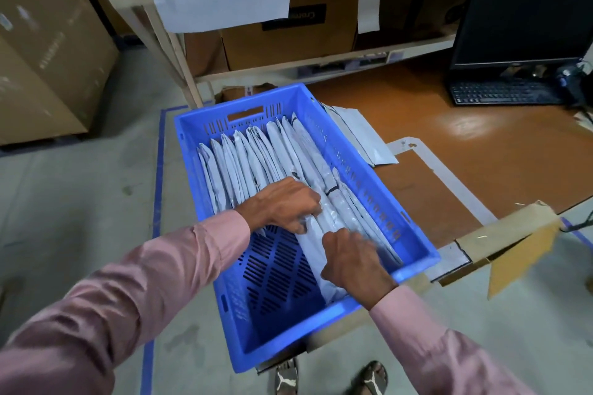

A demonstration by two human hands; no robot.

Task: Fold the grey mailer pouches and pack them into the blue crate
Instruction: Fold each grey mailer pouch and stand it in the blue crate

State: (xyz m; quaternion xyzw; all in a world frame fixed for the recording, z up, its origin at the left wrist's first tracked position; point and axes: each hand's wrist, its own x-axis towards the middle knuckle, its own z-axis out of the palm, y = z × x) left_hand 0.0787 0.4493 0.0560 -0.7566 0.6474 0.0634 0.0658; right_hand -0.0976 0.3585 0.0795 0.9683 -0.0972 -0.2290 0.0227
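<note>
A blue slotted crate stands at the left end of the brown table. Several folded grey mailer pouches stand on edge in a row across its far half. Another folded pouch lies along the right side of the crate. My left hand is inside the crate, fingers curled over that pouch's upper part. My right hand grips the same pouch nearer its lower end. The near left part of the crate floor shows bare.
Flat unfolded grey pouches lie on the table right of the crate. A monitor and keyboard sit at the far right. Cardboard boxes fill the shelf behind and the floor at left. A cardboard flap juts off the table edge.
</note>
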